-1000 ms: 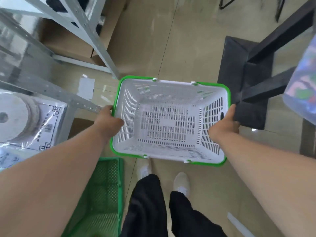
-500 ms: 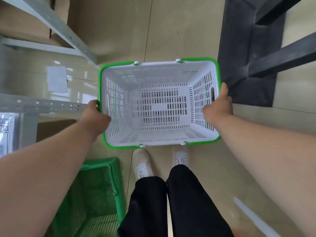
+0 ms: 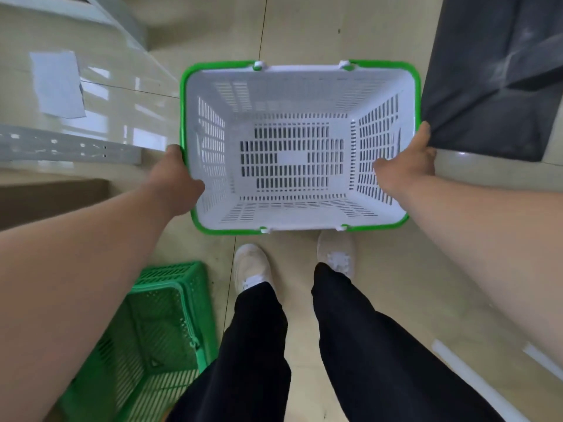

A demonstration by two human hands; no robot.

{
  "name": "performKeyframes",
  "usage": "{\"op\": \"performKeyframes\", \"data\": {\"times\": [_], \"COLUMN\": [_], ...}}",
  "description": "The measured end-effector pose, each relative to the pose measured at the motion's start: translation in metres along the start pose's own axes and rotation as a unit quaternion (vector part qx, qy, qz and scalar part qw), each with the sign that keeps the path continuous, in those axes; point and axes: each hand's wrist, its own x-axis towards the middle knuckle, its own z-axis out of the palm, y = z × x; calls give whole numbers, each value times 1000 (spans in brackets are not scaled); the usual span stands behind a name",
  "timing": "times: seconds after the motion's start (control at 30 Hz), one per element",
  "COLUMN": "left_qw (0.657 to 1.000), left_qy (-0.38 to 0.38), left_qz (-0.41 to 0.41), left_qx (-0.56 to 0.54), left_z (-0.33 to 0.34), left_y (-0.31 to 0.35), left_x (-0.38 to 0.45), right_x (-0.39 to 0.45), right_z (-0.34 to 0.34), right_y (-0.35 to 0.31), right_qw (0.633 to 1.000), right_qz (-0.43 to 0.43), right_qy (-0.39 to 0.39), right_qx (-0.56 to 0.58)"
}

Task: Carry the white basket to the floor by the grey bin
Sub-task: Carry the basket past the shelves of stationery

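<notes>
The person has the basket [image 3: 300,147] gripped by its two short ends, one hand to a side, which makes sense for an empty, wide, floppy-walled thing: held that way it stays level and open-side up, and can be brought straight down without tipping. The left hand [image 3: 175,181] clamps the green rim at the left wall, thumb inside against the slotted wall, the other fingers [image 3: 173,150] wrapped round the outside. The right hand [image 3: 406,167] mirrors it on the right wall, with its fingers [image 3: 425,134] running along the outer edge of the rim. Both grips are closed on the basket.

So the basket spans the gap between the two sets of fingers, its long sides reaching ahead of them and back toward the shoes [image 3: 253,266]. Whether its base is down on the floor [image 3: 304,25] I can't tell from above. Just beyond the right fingers sits the dark grey bin [image 3: 487,80], nearly touching the rim, so the basket looks to be about where it belongs. A green crate [image 3: 158,324] stands behind the left hand, well apart.
</notes>
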Motion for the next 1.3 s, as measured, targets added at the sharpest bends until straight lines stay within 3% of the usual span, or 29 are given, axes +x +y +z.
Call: {"op": "performKeyframes", "data": {"times": [0.33,0.53,0.77,1.03,1.3], "left_qw": [998,993,982,935,876], "left_qy": [-17,-16,18,90,147], "left_qz": [-46,-70,-103,-138,-195], "left_qx": [-39,-91,-160,-315,-417], "left_z": [-10,-45,-88,-72,10], "left_y": [-17,-47,-86,-123,-167], "left_x": [-12,-99,-226,-375,-488], "right_x": [-19,-85,-168,-238,-317], "right_z": [-23,-65,-139,-190,-170], "right_y": [-5,-17,-51,-101,-97], "right_qw": [998,998,983,919,876], "right_qz": [-37,-51,-172,-357,-443], "right_qy": [35,27,-11,-18,-61], "right_qx": [32,0,-68,-167,-180]}}
